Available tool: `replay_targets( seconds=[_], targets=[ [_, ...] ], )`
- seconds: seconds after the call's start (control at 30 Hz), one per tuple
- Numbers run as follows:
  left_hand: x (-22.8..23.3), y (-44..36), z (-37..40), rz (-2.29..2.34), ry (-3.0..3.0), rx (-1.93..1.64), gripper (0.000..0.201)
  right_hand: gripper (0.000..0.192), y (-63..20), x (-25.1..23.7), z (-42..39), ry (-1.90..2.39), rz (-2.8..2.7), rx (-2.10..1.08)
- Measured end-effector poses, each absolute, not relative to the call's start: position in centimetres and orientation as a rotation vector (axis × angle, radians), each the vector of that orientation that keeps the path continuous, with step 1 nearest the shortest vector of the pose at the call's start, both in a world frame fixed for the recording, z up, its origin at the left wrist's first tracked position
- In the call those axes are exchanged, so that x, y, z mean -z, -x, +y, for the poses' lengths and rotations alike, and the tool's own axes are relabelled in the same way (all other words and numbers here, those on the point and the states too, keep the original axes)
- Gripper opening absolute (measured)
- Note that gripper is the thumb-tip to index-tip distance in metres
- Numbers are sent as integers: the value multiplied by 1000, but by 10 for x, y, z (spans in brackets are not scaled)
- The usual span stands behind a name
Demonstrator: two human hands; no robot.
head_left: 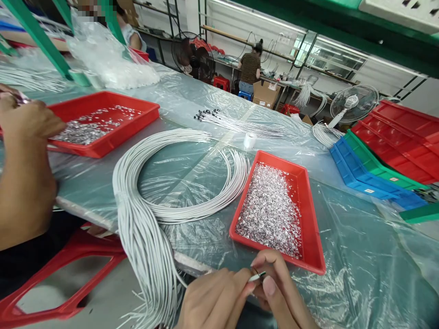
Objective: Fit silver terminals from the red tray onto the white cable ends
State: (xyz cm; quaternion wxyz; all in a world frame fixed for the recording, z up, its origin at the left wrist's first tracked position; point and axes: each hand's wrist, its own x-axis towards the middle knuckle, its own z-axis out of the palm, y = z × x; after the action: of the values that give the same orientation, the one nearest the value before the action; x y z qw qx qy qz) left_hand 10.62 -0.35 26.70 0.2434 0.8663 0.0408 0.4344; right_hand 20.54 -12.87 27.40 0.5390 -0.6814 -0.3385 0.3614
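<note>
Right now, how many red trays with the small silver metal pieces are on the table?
2. One red tray lies just beyond the two hands at the near edge; another red tray sits far left by a co-worker's arm. The stacked trays at right may hide more.

Tray (310, 219) lies right of the cable bundle (144, 219); roll (250, 140) behind both.

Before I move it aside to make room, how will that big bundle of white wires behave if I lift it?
The bundle of white wires will probably be floppy: it curls in a loop on the table and droops over the edge. It looks unbound, so strands may splay or slide apart. The plastic sheet under it looks slick, so pushing may make it slip.
</note>
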Motion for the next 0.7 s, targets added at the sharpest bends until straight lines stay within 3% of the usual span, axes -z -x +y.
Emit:
replay_targets(
  seconds=[0.53, 0.7],
  targets=[
    [-250, -105, -1, -42, -2560, -1355, 29, 48, -213, -291, -117, 1266, -530, -1223],
    [-256, -104, -2, 242, -2503, -1494, 16, 52, -211, -280, -111, 1229, -562, -1243]
  ],
)
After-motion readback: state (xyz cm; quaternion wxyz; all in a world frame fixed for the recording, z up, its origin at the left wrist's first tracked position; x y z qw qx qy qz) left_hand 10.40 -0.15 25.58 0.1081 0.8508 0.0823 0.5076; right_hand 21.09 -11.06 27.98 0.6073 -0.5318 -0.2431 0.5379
